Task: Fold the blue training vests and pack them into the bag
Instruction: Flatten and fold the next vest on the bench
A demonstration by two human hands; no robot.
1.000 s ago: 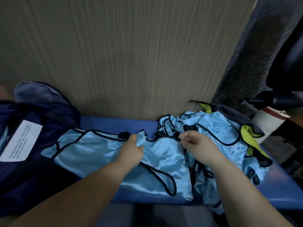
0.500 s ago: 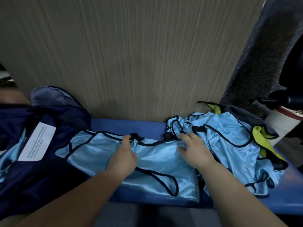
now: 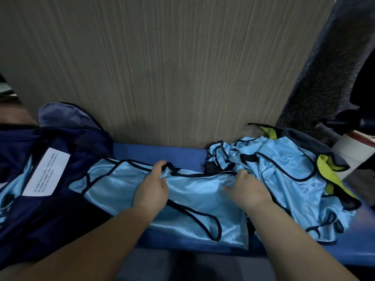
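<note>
Centrally, left hand (image 3: 152,189) pinches vest (image 3: 203,201) far edge.

At the left end of the desk (image 3: 158,151) the blue bag (image 3: 50,209) is running off the frame, and the print on its white label (image 3: 45,174) is showing too small to read. The fingers (image 3: 228,187) of the right grip (image 3: 247,191) are blurring on the spread vest (image 3: 121,183), hiding their hold. At the right end a yellow-green vest (image 3: 325,169) is lying half buried under the blue pile (image 3: 284,173).

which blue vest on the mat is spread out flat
The middle vest, under the left hand and right hand, lies spread flat; the other blue vests are crumpled in a heap to its right.
</note>
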